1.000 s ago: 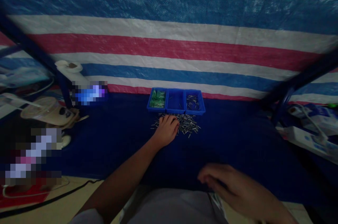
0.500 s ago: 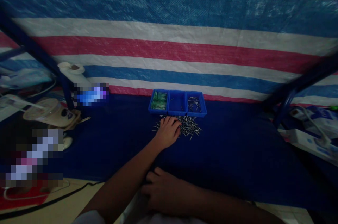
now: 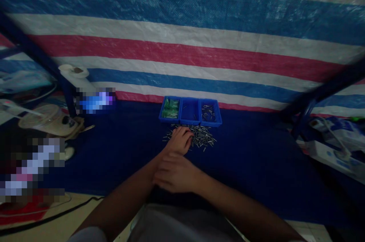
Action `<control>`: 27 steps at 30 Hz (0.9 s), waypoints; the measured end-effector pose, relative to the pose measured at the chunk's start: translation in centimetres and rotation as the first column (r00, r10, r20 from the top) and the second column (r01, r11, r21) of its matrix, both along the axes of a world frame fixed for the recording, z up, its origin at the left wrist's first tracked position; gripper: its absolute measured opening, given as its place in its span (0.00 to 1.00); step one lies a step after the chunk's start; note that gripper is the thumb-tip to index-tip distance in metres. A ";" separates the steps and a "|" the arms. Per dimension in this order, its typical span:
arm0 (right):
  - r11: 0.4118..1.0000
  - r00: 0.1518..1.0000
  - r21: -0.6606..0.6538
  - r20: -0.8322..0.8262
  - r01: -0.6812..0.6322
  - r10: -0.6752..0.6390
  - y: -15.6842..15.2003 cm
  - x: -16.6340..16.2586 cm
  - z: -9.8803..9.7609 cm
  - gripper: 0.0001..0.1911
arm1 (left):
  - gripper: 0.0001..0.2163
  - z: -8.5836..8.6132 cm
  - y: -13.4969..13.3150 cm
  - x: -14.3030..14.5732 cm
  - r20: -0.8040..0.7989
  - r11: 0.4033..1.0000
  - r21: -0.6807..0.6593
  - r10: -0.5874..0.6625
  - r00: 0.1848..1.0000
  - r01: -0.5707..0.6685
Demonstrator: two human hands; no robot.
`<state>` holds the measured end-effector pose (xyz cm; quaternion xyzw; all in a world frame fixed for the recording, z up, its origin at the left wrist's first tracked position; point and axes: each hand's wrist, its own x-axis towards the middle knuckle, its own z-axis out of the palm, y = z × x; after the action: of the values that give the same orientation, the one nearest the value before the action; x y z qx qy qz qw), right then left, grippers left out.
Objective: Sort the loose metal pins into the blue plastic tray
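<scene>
My left hand (image 3: 180,140) rests on the left part of a loose pile of thin metal pins (image 3: 203,136), fingers bent down and tips hidden among them. Whatever it pinches there cannot be made out. Across my left wrist and forearm lies my right hand (image 3: 176,173), its fingers bent and close together; their tips are hidden. Just behind the pile stand three joined blue bins. The left bin (image 3: 161,114) holds green pieces in clear wrapping, the middle bin (image 3: 188,109) a couple of pins, and the right bin (image 3: 219,117) several pins.
A striped plastic sheet (image 3: 199,48) hangs behind the blue table surface (image 3: 251,158). To the left are a white roll (image 3: 76,76), a lidded cup (image 3: 42,116) and a blurred-out lit screen (image 3: 97,102). A white power strip (image 3: 327,154) lies at right, beside a dark blue frame bar (image 3: 305,114).
My right hand has moved up and forward, from beside my left forearm to across it near the wrist. My left hand stays at the pile, its fingers drawn in slightly.
</scene>
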<state>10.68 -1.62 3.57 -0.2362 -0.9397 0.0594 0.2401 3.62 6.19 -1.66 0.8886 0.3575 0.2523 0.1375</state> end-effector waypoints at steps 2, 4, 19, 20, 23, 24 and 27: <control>0.975 0.975 -0.029 -0.027 0.219 -0.220 1.9 2.8 1.0 0.10 | 0.09 -0.4 0.0 0.0 0.029 0.999 -0.019 0.033 0.999 -0.033; 0.913 0.914 -0.067 -0.016 0.403 -0.405 3.8 5.9 1.6 0.10 | 0.09 -0.2 0.0 -0.1 0.012 0.999 -0.009 0.054 0.998 -0.053; 0.842 0.843 -0.283 -0.161 0.458 -0.513 5.3 10.2 -0.7 0.08 | 0.08 0.8 -0.1 -0.2 0.086 0.997 0.045 0.052 0.995 -0.056; 0.842 0.846 -0.283 -0.152 0.459 -0.512 5.2 10.0 -0.8 0.08 | 0.07 0.9 -0.1 -0.2 0.107 0.997 0.044 0.061 0.992 -0.066; 0.834 0.840 -0.279 -0.135 0.477 -0.526 5.2 9.5 -1.2 0.08 | 0.06 1.1 -0.1 -0.4 0.156 0.995 0.016 0.098 0.983 -0.102; 0.831 0.837 -0.281 -0.133 0.481 -0.530 5.2 9.4 -1.4 0.08 | 0.06 1.2 -0.1 -0.4 0.168 0.993 0.006 0.112 0.979 -0.115; 0.819 0.816 -0.306 -0.179 0.485 -0.550 5.3 9.1 -1.9 0.09 | 0.06 1.6 -0.1 -0.5 0.190 0.990 -0.005 0.139 0.972 -0.140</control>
<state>19.83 3.68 1.71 -0.5025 -0.7843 0.1379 0.3366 3.11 6.08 -0.09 0.8337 0.4032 0.3467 0.1492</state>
